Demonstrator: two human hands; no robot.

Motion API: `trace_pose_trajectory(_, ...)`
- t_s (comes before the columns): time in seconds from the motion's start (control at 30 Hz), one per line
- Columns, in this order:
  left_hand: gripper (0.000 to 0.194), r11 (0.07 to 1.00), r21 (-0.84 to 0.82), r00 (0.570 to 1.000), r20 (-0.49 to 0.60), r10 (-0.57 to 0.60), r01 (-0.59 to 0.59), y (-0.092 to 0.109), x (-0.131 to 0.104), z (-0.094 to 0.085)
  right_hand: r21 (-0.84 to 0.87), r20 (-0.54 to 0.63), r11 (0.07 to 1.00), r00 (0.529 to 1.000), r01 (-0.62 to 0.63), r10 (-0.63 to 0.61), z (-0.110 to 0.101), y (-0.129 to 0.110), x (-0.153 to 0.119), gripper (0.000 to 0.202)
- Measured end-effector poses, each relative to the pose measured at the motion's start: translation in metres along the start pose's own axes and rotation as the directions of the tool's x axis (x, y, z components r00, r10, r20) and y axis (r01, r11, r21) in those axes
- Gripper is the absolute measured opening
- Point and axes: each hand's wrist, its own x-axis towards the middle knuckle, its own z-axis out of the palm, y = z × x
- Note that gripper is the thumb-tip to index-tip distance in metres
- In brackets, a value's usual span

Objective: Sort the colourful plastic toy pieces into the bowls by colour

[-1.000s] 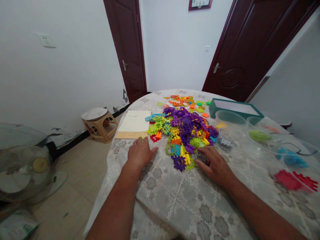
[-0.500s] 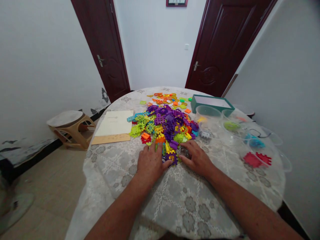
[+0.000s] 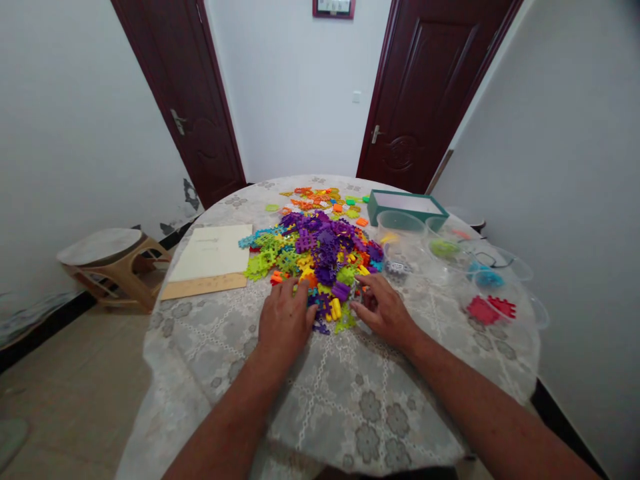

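A large pile of colourful plastic pieces (image 3: 327, 250), mostly purple on top, lies on the patterned tablecloth (image 3: 345, 400). My left hand (image 3: 287, 313) rests at the pile's near left edge, fingers spread over orange and teal pieces. At the near right edge, my right hand (image 3: 383, 308) has its thumb and fingers curved around a small grey piece (image 3: 356, 291). Between my hands lie a yellow piece (image 3: 335, 309), a purple cylinder-like piece (image 3: 341, 291) and a lime piece (image 3: 345, 320).
Clear round containers stand at right, with yellow, grey, lime, blue and red pieces (image 3: 483, 310). Behind them is a green box (image 3: 407, 203). At left lie a cream sheet (image 3: 210, 253) and a wooden stool (image 3: 120, 267) beside the table.
The view has turned slightly right. My left hand has drawn back to the left, uncovering purple and yellow pieces. My right thumb and fingers have come closer together around the grey piece.
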Motion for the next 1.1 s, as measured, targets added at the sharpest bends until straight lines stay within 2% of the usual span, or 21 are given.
trace_pose_trajectory(0.1,0.033,0.975,-0.199,0.994,-0.071,0.086,-0.098,0.006,-0.002,-0.002,0.152,-0.003,0.988,1.0,-0.002,0.002,0.002,-0.006,-0.002,0.047)
trace_pose_trajectory(0.17,0.035,0.919,-0.368,0.99,-0.051,0.128,-0.138,0.01,-0.003,-0.004,0.294,0.011,0.956,1.0,-0.021,0.018,0.005,-0.014,-0.005,0.046)
trace_pose_trajectory(0.27,0.039,0.806,-0.587,0.981,0.099,0.166,-0.077,0.013,-0.003,-0.007,0.457,0.042,0.889,0.999,-0.034,0.017,0.012,-0.027,-0.008,0.047)
trace_pose_trajectory(0.37,0.035,0.676,-0.735,0.955,0.23,0.187,0.045,0.011,0.0,-0.008,0.469,0.061,0.882,0.996,0.035,-0.072,0.014,-0.037,-0.008,0.041)
trace_pose_trajectory(0.5,0.021,0.548,-0.814,0.956,0.281,0.081,0.193,0.002,0.005,-0.007,0.313,0.082,0.945,0.988,0.098,-0.129,0.011,-0.039,-0.004,0.027)
trace_pose_trajectory(0.67,0.027,0.454,-0.844,0.949,0.314,-0.013,0.285,-0.005,0.008,-0.007,0.12,0.074,0.991,0.994,0.067,-0.076,0.0,-0.023,0.003,0.017)
trace_pose_trajectory(0.77,0.032,0.299,-0.887,0.936,0.332,-0.115,0.352,-0.006,0.009,-0.008,-0.15,0.011,0.988,1.0,-0.022,0.024,-0.014,-0.004,0.004,0.018)
trace_pose_trajectory(0.83,0.034,0.224,-0.888,0.915,0.374,-0.154,0.401,-0.005,0.009,-0.007,-0.333,0.02,0.933,0.988,-0.138,0.153,-0.024,0.008,0.002,0.023)
trace_pose_trajectory(0.9,0.034,0.193,-0.877,0.896,0.412,-0.166,0.439,-0.004,0.009,-0.006,-0.472,0.079,0.851,0.951,-0.228,0.299,-0.03,0.014,-0.001,0.032)
trace_pose_trajectory(1.0,0.034,0.137,-0.87,0.878,0.454,-0.155,0.474,-0.003,0.01,-0.003,-0.555,0.153,0.783,0.891,-0.28,0.427,-0.031,0.017,-0.003,0.045)
trace_pose_trajectory(1.1,0.041,0.098,-0.861,0.864,0.485,-0.136,0.498,-0.002,0.009,-0.002,-0.527,0.166,0.796,0.883,-0.297,0.439,-0.028,0.019,-0.003,0.049)
